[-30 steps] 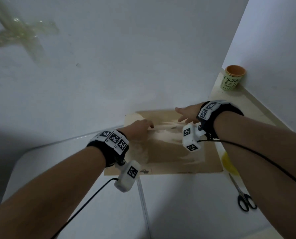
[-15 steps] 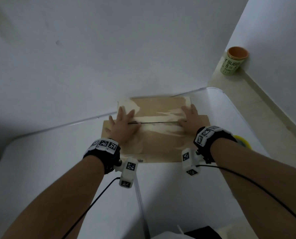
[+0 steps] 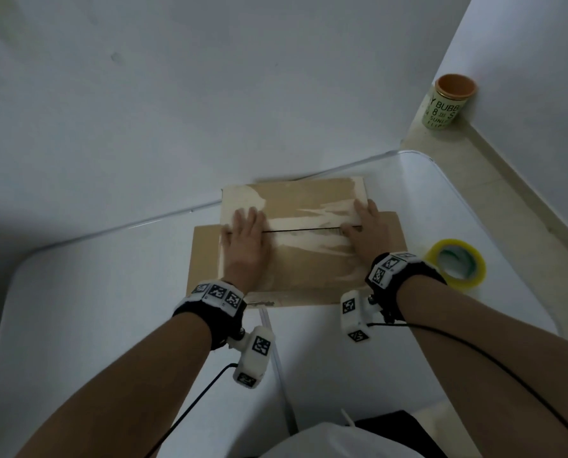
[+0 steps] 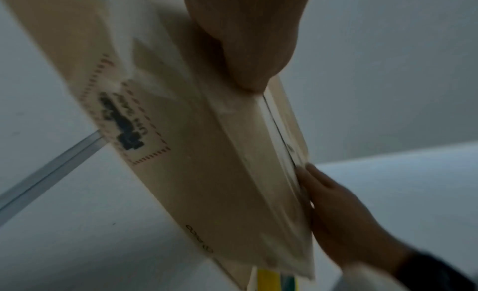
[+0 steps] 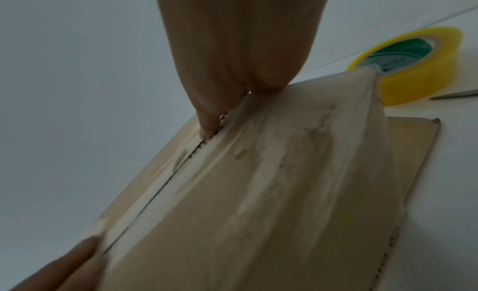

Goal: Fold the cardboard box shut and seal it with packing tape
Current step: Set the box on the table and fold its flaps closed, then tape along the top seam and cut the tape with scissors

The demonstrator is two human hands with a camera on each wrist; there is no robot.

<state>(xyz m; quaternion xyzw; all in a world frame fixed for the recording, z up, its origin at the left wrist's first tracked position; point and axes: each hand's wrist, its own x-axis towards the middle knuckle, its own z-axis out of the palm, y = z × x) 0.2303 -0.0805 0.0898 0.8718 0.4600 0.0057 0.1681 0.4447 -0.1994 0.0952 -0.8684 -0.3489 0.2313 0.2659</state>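
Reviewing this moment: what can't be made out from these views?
- Head view: the cardboard box seam's ends, covered by the left hand and right hand.
- Head view: the cup lettering, cut off by its curve.
- Left wrist view: the box's printed label, blurred.

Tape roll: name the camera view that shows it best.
Head view: the whole yellow tape roll lies flat on the table, right of the box. Right wrist shows it closer, partly hidden; left wrist only a yellow sliver.
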